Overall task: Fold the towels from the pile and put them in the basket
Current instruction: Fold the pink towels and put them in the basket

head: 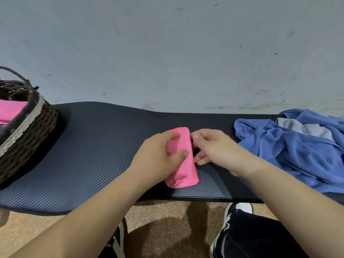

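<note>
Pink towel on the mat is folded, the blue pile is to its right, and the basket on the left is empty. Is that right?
Not quite: the basket is not empty. The head view shows pink cloth already inside it. The rest stands: the pink towel lies folded on the mat, with the blue pile to its right.

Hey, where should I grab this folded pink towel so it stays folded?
Pinch the folded pink towel across its middle from its left side, thumb on top, fingers underneath, where the left hand sits. It's a narrow layered strip, so a mid grip likely keeps the layers together.
</note>
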`<state>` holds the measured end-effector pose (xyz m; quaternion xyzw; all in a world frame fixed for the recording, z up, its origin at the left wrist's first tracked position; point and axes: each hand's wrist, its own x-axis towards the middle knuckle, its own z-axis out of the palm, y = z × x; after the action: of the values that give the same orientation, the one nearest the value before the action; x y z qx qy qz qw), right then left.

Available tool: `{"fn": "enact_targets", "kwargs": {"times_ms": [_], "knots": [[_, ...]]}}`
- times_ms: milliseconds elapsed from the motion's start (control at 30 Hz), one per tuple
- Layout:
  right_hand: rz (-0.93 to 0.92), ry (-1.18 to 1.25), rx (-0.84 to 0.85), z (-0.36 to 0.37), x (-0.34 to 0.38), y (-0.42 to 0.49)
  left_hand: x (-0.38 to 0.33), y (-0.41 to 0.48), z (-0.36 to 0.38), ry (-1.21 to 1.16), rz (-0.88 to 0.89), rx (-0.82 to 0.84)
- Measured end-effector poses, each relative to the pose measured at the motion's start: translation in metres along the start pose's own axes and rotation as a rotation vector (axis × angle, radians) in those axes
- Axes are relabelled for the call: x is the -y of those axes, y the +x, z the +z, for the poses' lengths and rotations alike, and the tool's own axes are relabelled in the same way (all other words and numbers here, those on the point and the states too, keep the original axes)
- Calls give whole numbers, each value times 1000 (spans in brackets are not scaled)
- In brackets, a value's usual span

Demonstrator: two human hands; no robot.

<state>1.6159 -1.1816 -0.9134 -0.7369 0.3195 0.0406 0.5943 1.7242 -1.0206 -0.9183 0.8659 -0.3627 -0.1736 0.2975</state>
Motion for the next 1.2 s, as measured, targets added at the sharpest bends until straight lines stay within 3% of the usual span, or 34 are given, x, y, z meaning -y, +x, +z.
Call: {"fn": "enact_targets", "kwargs": {"times_ms": [300, 500, 667, 833, 967, 1100, 1200], "knots": [[-77, -70, -84, 4, -1, -1, -9, -7, 28, 274, 43, -123], [-64, -114, -130, 4, 0, 6, -8, -15, 13, 47, -54, 91], [-23, -105, -117, 9, 5, 8, -7, -24, 8, -20, -179, 140], [5, -23, -10, 11, 4, 11, -3, -20, -4, -308, -317, 198], [-127, 127, 129, 5, 7, 12, 7, -19, -37, -451, -267, 227], [-195, 238, 353, 6, 21, 3, 18, -28, -68, -527, -191, 386], [-160, 206, 352, 17, 33, 1, 29, -33, -84, -526, -219, 293]]}}
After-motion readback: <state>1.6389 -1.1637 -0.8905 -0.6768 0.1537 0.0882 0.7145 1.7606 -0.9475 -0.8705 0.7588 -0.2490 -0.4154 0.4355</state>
